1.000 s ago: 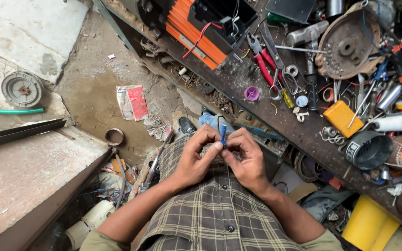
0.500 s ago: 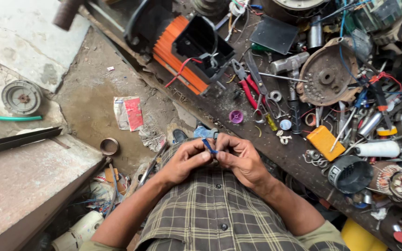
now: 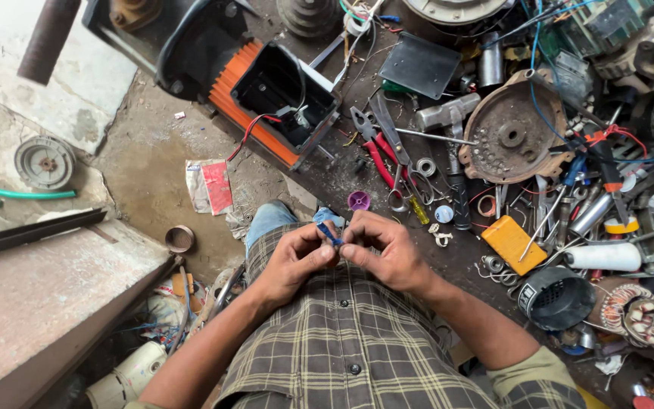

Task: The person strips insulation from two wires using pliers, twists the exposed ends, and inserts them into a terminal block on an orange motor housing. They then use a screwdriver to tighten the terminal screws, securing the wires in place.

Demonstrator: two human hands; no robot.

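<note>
I noted both hands had drifted slightly down-frame yet kept their grip: left hand (image 3: 291, 261) and right hand (image 3: 387, 254) pinched shut on the small blue wire piece (image 3: 329, 233), held above my lap, near the workbench (image 3: 342, 178).

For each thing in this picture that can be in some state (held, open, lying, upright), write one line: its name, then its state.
left hand: closed, pinching the blue wire piece.
right hand: closed, pinching the same piece.
blue wire piece: held between both hands, tilted.
orange motor's terminal box: open, wires showing.
red-handled pliers: lying flat on the workbench.
scissors: lying closed.
yellow block: lying flat.
black fan cover: lying on its side.
</note>
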